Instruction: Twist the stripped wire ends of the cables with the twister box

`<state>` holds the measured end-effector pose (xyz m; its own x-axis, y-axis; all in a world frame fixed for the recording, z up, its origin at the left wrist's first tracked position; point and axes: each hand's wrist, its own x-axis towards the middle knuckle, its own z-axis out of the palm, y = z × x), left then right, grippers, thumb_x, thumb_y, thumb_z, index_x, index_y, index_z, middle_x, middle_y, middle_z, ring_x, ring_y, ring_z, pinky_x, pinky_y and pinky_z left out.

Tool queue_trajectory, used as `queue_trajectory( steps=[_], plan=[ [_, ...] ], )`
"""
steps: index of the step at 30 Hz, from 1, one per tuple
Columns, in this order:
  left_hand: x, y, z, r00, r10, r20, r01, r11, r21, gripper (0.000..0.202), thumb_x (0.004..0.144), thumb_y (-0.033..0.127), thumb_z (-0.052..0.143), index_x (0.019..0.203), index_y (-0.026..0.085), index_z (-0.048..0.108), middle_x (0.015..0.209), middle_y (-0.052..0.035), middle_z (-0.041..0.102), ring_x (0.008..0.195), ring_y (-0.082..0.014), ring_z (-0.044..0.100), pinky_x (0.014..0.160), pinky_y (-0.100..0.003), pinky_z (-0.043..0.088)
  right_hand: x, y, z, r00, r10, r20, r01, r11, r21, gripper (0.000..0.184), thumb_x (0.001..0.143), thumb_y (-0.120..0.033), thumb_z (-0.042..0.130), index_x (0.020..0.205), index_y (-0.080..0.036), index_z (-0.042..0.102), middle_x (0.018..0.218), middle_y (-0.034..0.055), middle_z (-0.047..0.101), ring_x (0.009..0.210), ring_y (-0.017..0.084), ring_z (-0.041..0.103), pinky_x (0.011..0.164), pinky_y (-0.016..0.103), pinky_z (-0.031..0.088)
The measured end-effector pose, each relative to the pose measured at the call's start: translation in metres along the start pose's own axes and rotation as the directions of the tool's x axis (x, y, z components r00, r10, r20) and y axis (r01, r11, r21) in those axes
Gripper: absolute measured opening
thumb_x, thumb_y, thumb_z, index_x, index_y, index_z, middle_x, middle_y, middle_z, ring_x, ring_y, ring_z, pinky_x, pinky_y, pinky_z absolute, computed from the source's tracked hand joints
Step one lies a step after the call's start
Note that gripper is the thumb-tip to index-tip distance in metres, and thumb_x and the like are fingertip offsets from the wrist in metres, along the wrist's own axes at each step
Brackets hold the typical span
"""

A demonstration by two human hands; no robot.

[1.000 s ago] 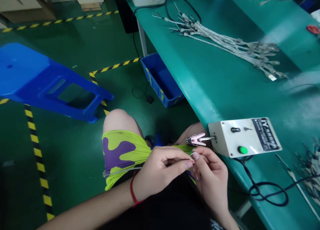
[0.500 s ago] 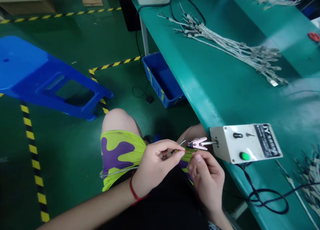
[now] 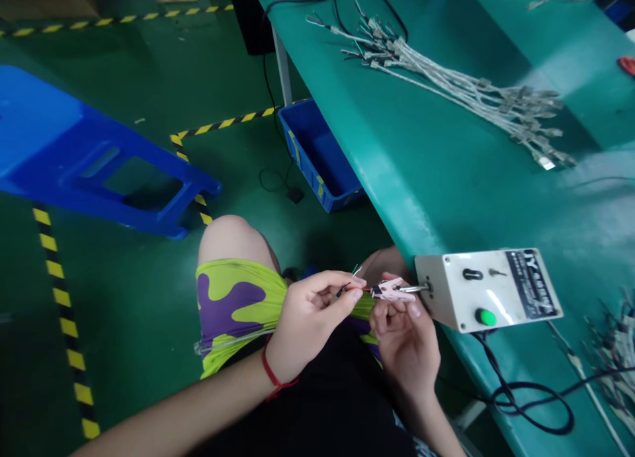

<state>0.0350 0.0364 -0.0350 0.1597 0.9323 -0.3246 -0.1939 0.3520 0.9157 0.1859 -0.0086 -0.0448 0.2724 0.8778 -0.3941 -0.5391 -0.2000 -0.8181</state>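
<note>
My left hand (image 3: 312, 321), closed in a pinch, holds the stripped end of a cable (image 3: 238, 340). Short coloured wires stick out at its fingertips, and a red wire (image 3: 367, 288) reaches to the jaws of a pink clip (image 3: 391, 290). The cable's pale body trails left across my lap. My right hand (image 3: 409, 348) is closed at the clip, a finger behind it and the thumb near its rear end. The clip sits on a metal shaft from a white machine box (image 3: 481, 288) with a green button (image 3: 486, 317). The jaws' exact grip on the wire is too small to tell.
The box stands at the edge of the green table (image 3: 377, 159). A bundle of cables (image 3: 456, 90) lies farther back, with more cables (image 3: 618, 358) at the right. A black cord (image 3: 536, 384) loops below the box. A blue bin (image 3: 322, 156) and blue stool (image 3: 99, 153) stand on the floor.
My right hand has moved from the wire tips to the pink clip and taken hold of it. The clip has turned, and the red wire in my left hand now meets its jaws.
</note>
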Motion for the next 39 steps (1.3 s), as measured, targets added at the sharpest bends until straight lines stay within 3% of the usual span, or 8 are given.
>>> queue_trajectory(
  steps=[5, 9, 19, 32, 39],
  plan=[
    [0.001, -0.004, 0.002, 1.000, -0.003, 0.025, 0.005, 0.999, -0.050, 0.007, 0.092, 0.015, 0.077, 0.094, 0.020, 0.081, 0.106, -0.0051, 0.083, 0.099, -0.0180, 0.077, 0.085, -0.023, 0.061, -0.002, 0.011, -0.002, 0.994, 0.002, -0.112, 0.003, 0.999, 0.052, 0.033, 0.098, -0.045, 0.067, 0.122, -0.023, 0.071, 0.065, -0.0040, 0.048, 0.055, 0.011, 0.036, 0.053, 0.025, 0.033],
    [0.002, -0.005, 0.004, 1.000, -0.011, 0.028, 0.014, 0.996, -0.085, 0.005, 0.092, 0.014, 0.076, 0.092, 0.018, 0.080, 0.106, -0.0062, 0.082, 0.100, -0.0174, 0.077, 0.087, -0.023, 0.060, 0.000, 0.017, -0.001, 0.989, -0.002, -0.145, 0.009, 0.999, 0.048, 0.037, 0.096, -0.050, 0.069, 0.122, -0.024, 0.072, 0.066, -0.0034, 0.047, 0.057, 0.012, 0.033, 0.054, 0.025, 0.032],
    [0.003, -0.006, 0.006, 0.996, -0.001, 0.087, 0.014, 0.990, -0.143, 0.006, 0.090, 0.010, 0.076, 0.089, 0.017, 0.077, 0.111, -0.0077, 0.081, 0.103, -0.0191, 0.078, 0.089, -0.025, 0.061, 0.001, 0.017, -0.001, 0.991, -0.030, -0.133, 0.034, 0.999, 0.025, 0.027, 0.097, -0.046, 0.068, 0.118, -0.029, 0.073, 0.062, -0.0047, 0.047, 0.054, 0.011, 0.032, 0.054, 0.024, 0.031],
    [0.003, -0.008, 0.009, 0.998, 0.021, 0.053, -0.020, 1.000, -0.015, 0.003, 0.091, 0.017, 0.076, 0.088, 0.016, 0.076, 0.107, -0.0098, 0.081, 0.093, -0.0222, 0.079, 0.073, -0.027, 0.062, 0.003, 0.019, -0.004, 0.991, -0.036, -0.130, 0.035, 0.999, -0.008, 0.033, 0.096, -0.050, 0.069, 0.120, -0.028, 0.071, 0.062, -0.0050, 0.045, 0.053, 0.012, 0.030, 0.053, 0.025, 0.027],
    [0.004, -0.009, 0.009, 0.997, 0.051, 0.055, -0.051, 0.999, 0.007, 0.003, 0.091, 0.017, 0.075, 0.088, 0.017, 0.075, 0.106, -0.0092, 0.081, 0.093, -0.0221, 0.078, 0.078, -0.029, 0.063, 0.003, 0.018, -0.003, 0.992, -0.040, -0.118, 0.042, 0.999, 0.009, 0.028, 0.097, -0.047, 0.069, 0.117, -0.028, 0.072, 0.061, -0.0051, 0.044, 0.054, 0.012, 0.030, 0.054, 0.025, 0.028]
  ],
)
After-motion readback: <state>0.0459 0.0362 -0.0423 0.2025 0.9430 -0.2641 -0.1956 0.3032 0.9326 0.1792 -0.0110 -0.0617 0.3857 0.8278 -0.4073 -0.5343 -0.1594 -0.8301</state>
